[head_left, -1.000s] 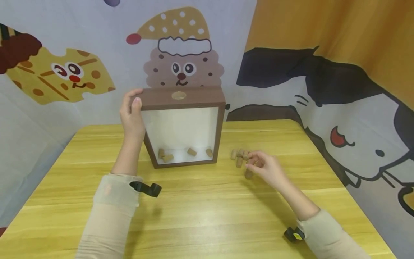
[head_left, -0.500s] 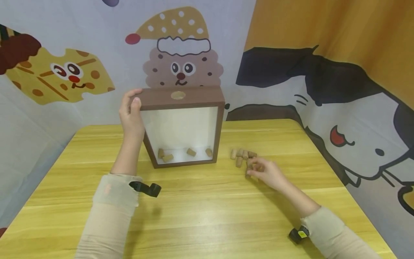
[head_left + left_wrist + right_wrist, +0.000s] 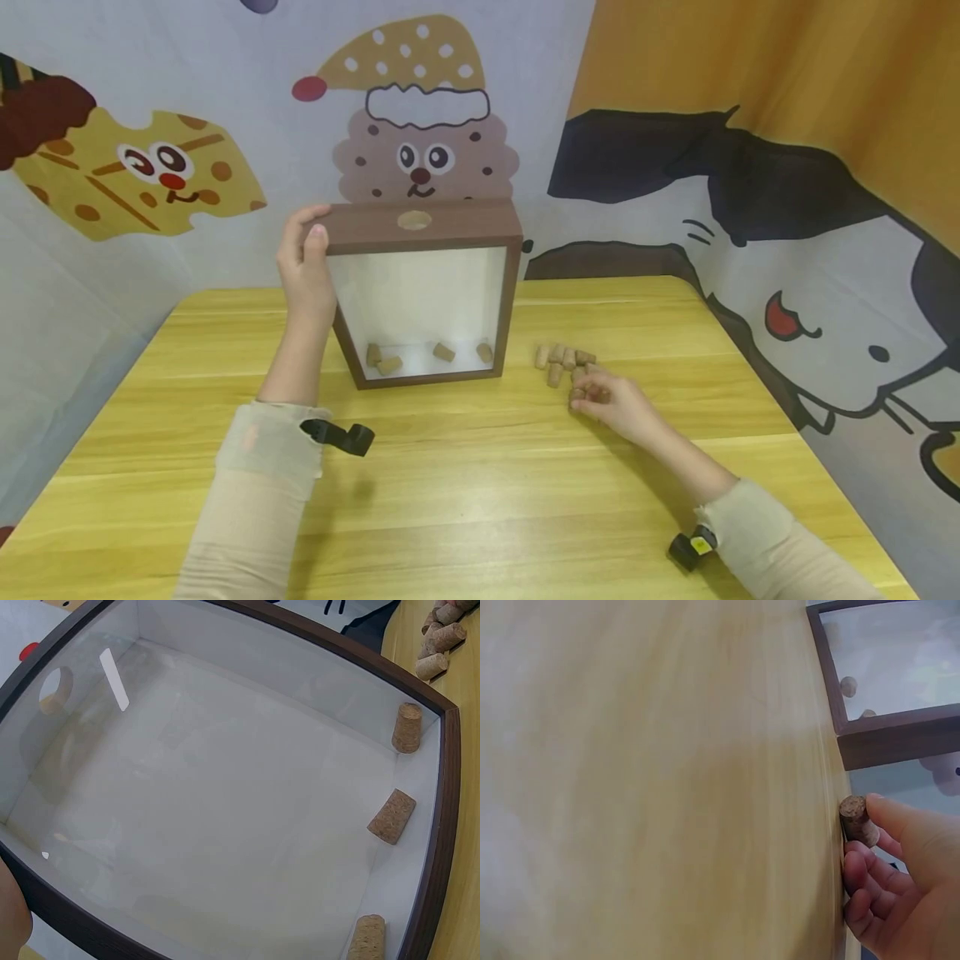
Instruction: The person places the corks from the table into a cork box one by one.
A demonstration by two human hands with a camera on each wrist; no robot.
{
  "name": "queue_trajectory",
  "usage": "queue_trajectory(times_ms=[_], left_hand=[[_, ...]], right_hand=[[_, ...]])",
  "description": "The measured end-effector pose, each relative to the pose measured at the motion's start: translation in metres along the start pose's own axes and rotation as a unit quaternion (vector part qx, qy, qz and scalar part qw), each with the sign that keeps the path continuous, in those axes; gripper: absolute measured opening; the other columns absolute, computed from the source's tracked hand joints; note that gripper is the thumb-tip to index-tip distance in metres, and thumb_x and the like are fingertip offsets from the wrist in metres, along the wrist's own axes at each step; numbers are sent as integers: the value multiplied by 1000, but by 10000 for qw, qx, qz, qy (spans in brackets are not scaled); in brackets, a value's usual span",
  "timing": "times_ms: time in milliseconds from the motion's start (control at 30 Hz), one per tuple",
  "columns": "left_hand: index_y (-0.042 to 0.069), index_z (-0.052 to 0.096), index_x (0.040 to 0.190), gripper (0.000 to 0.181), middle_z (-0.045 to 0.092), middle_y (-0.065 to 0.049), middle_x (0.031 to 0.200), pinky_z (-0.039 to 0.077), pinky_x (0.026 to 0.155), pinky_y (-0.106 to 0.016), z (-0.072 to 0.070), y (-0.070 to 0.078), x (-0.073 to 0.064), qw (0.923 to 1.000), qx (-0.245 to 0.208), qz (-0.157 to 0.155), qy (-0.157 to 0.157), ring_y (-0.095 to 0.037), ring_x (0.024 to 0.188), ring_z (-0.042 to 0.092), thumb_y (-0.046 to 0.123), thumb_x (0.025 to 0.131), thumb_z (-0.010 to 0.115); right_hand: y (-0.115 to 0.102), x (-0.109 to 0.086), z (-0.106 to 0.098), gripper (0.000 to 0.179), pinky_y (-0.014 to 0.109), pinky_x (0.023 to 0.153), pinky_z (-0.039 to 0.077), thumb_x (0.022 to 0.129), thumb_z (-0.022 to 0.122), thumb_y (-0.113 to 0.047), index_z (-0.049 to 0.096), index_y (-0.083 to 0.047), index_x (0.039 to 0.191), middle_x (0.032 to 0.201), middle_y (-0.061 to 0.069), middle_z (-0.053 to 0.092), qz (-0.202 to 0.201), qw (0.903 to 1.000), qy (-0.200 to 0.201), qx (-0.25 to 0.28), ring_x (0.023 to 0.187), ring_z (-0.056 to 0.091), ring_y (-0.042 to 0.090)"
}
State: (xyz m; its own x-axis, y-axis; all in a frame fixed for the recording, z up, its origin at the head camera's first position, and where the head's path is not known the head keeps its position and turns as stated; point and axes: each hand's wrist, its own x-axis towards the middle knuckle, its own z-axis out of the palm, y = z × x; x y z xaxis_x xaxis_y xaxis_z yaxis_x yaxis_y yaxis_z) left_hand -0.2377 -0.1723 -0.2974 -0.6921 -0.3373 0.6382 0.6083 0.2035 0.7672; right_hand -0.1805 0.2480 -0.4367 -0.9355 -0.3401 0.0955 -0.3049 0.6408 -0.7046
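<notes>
A brown wooden display box point(image 3: 423, 237) with a clear front and a round hole in its top stands upright on the table. My left hand point(image 3: 306, 267) grips its upper left corner; in the left wrist view only a little of that hand point(image 3: 11, 915) shows. Several corks lie inside along the bottom, one cork point(image 3: 391, 816) near the middle. Right of the box, my right hand point(image 3: 618, 407) is low at the near side of a group of loose corks point(image 3: 555, 375). In the right wrist view, its thumb and fingers pinch a cork point(image 3: 858, 819) at the tabletop.
The yellow wood-grain table point(image 3: 465, 492) spreads in front of the box. Behind it hangs a cartoon-printed cloth point(image 3: 427, 158). A black wrist camera point(image 3: 345, 437) sticks out from the left sleeve, another camera point(image 3: 690, 546) from the right.
My right hand has shifted slightly nearer to me, from beside the group's right end down to a cork at its near side. My left hand and the box stay in place.
</notes>
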Motion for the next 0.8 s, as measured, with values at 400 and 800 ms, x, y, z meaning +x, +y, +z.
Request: queue_trajectory(times_ms=[400,800], left_hand=[[5,61,117,43,55,-11,130,26,102,-36,0,0,0,10000,-7,-17,2,-16,123,42,32,90,42],[7,62,117,42,56,-2,127,27,100,-36,-1,-1,0,10000,-72,30,6,-16,122,42,32,90,44]], right_hand=[[-11,-5,6,26,27,74,52,79,74,-3,67,-6,104,95,1,61,-23,9992,288,273,90,60,21],[-60,2,1,24,27,45,42,82,73,-12,68,-10,105,96,2,67,-84,9954,655,691,57,52,17]])
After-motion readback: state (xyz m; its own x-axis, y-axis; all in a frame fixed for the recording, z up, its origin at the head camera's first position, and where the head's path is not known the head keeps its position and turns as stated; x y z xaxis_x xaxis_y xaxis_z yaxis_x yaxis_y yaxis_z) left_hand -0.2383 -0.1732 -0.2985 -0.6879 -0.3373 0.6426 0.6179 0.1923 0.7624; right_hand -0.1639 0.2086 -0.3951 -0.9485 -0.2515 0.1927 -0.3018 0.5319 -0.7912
